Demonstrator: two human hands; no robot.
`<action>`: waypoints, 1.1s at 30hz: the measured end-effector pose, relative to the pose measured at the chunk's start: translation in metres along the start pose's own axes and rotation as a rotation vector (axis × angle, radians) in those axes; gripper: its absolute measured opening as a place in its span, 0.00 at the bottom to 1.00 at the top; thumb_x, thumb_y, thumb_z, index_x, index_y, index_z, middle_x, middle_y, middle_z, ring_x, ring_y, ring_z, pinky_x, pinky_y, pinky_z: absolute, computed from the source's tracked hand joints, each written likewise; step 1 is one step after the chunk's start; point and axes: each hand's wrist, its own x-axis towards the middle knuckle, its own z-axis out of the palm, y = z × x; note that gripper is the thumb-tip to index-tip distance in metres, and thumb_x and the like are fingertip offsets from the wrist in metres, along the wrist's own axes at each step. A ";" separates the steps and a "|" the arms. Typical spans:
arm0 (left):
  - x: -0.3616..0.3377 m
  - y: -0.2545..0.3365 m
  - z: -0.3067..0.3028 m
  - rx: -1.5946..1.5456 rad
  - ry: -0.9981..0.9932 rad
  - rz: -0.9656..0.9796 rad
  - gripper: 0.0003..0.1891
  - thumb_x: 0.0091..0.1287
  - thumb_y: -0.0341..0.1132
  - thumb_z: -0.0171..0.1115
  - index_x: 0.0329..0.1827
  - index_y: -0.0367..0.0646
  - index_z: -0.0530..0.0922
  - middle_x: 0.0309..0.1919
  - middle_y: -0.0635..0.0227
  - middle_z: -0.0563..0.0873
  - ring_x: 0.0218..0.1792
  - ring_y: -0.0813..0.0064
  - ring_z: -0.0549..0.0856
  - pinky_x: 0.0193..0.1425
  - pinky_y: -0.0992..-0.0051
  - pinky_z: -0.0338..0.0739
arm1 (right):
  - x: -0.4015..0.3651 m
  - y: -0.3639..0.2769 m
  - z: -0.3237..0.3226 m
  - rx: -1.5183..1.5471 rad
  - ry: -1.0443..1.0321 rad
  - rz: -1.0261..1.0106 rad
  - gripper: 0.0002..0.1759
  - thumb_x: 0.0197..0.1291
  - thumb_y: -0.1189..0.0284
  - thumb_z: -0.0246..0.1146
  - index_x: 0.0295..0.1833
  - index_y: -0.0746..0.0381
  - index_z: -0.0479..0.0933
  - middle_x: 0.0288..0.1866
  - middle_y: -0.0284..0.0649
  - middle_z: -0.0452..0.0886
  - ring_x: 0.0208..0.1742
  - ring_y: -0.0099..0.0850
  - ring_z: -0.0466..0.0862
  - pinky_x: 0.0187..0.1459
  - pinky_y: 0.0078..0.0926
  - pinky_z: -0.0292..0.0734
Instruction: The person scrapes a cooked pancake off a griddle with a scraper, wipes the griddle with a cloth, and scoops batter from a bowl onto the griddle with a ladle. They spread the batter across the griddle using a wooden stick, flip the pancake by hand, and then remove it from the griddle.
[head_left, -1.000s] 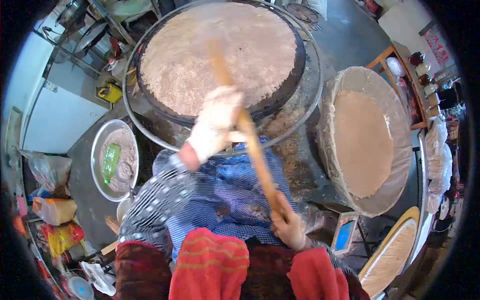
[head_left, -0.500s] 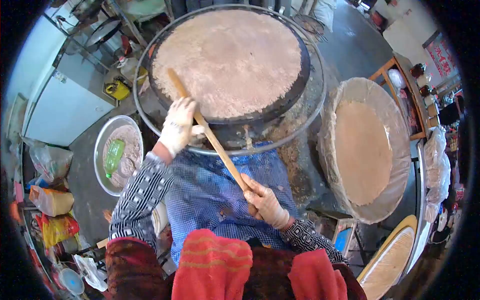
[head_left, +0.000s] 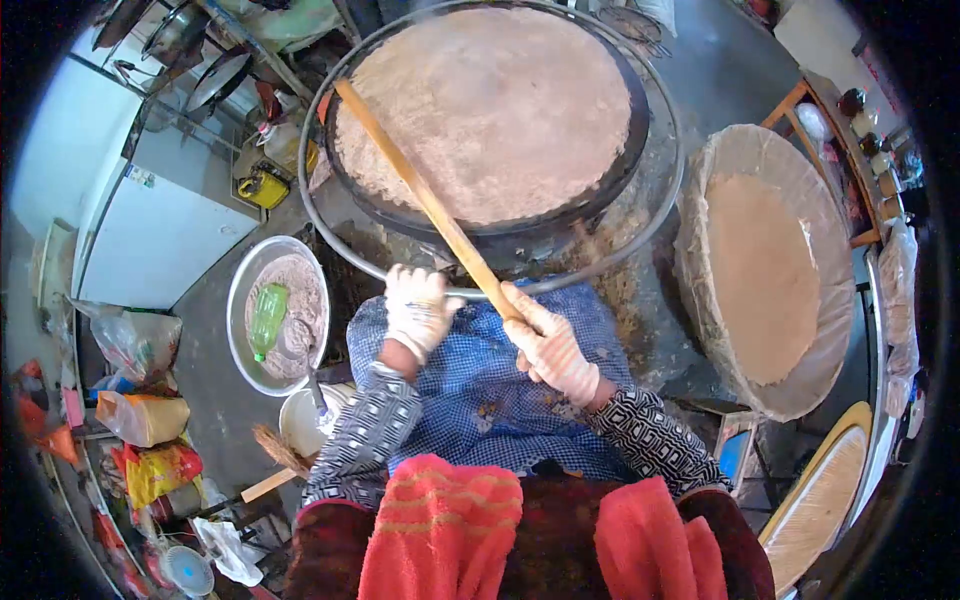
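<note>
A wide layer of pinkish-brown coarse mixture (head_left: 490, 110) covers a round black pan. Around the pan runs a metal ring (head_left: 672, 190). My left hand (head_left: 420, 312), in a thin pale glove, is closed over the near-left part of this ring, off the stick. The flat wooden stick (head_left: 420, 185) slants from the pan's left edge down to my right hand (head_left: 555, 345), also gloved, which grips its lower end. Its far end lies over the mixture's left side. Below both hands is a blue checked apron (head_left: 480, 400).
On the left, a metal basin (head_left: 238, 330) holds powdery mixture, a green bottle (head_left: 268, 322) and a scoop. A plastic-lined tub (head_left: 690, 250) of light brown powder stands right. Bags and a yellow container (head_left: 262, 187) are on the left; a wooden rack (head_left: 795, 110) stands back right.
My left hand has left the stick and moved down to the ring. My right hand has moved up and right with the stick, whose far end is higher. The view has shifted.
</note>
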 end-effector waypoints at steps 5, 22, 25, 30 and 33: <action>0.000 0.096 0.031 -0.247 0.240 0.090 0.31 0.61 0.50 0.59 0.63 0.38 0.71 0.53 0.54 0.80 0.59 0.52 0.75 0.70 0.48 0.60 | -0.019 0.033 -0.005 -0.121 -0.170 -0.085 0.26 0.66 0.68 0.62 0.70 0.53 0.71 0.33 0.39 0.83 0.19 0.25 0.79 0.23 0.24 0.76; 0.222 0.151 -0.004 -0.159 -0.047 0.619 0.43 0.48 0.59 0.67 0.62 0.35 0.72 0.64 0.50 0.74 0.70 0.48 0.68 0.76 0.57 0.58 | -0.105 0.031 -0.124 0.515 0.154 0.094 0.33 0.73 0.62 0.55 0.78 0.56 0.55 0.18 0.28 0.64 0.13 0.18 0.62 0.15 0.17 0.57; 0.248 0.120 0.011 -0.130 -0.023 0.606 0.46 0.45 0.63 0.65 0.62 0.38 0.72 0.64 0.51 0.73 0.70 0.48 0.67 0.76 0.57 0.58 | -0.075 0.024 -0.123 0.656 0.097 0.087 0.31 0.73 0.65 0.54 0.78 0.54 0.56 0.17 0.27 0.62 0.12 0.17 0.60 0.14 0.18 0.55; 0.256 0.060 0.011 -0.098 -0.014 0.502 0.42 0.49 0.63 0.62 0.61 0.38 0.73 0.63 0.51 0.74 0.69 0.48 0.68 0.76 0.57 0.59 | -0.026 0.008 -0.114 0.686 -0.002 0.104 0.31 0.73 0.67 0.54 0.78 0.54 0.56 0.15 0.27 0.61 0.11 0.17 0.59 0.13 0.18 0.54; 0.248 0.020 0.012 -0.064 -0.011 0.404 0.38 0.55 0.56 0.65 0.62 0.36 0.73 0.64 0.50 0.74 0.70 0.51 0.68 0.77 0.59 0.58 | 0.001 0.005 -0.107 0.549 -0.098 0.049 0.31 0.73 0.67 0.54 0.78 0.54 0.57 0.18 0.27 0.63 0.12 0.17 0.62 0.13 0.18 0.55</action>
